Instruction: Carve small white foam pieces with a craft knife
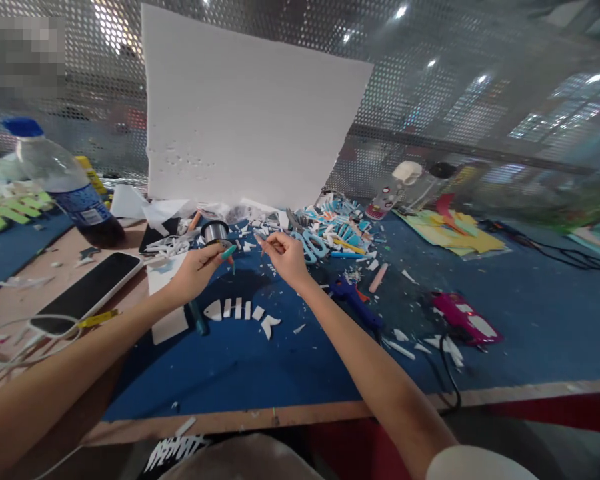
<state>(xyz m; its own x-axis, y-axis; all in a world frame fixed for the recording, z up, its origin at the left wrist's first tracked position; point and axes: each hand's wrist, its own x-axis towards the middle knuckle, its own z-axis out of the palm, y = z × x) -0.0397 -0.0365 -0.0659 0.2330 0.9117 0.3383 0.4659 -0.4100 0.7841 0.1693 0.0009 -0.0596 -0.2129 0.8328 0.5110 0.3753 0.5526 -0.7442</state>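
The 2 hands are raised above the desk [305,415], just beyond the fish-bone cutout [240,311] that lies flat on the blue mat [220,373]. The left hand [197,268] is curled nearly shut, and a teal-tipped piece [229,252] is pinched between its thumb and fingers, the teal end pointing right toward the other hand. The right hand [286,259] is loosely closed, with a thin stick [263,249] nipped between thumb and forefinger. The long axis of the stick runs down and left from the fingertips, so its free end lies toward the teal tip. The 2 held things are close but apart, and what the stick is made of cannot be told. Both sit above the far edge of the cutout, the left hand over its head end and the right hand over its tail end. A wire spool [215,231] stands just beyond the cutout, nearest the left hand. A blue glue gun [353,298] lies to the right of the cutout, under the right forearm. A phone [87,290] lies well to the left of the cutout, and a white foam board [250,110] stands upright far beyond it.
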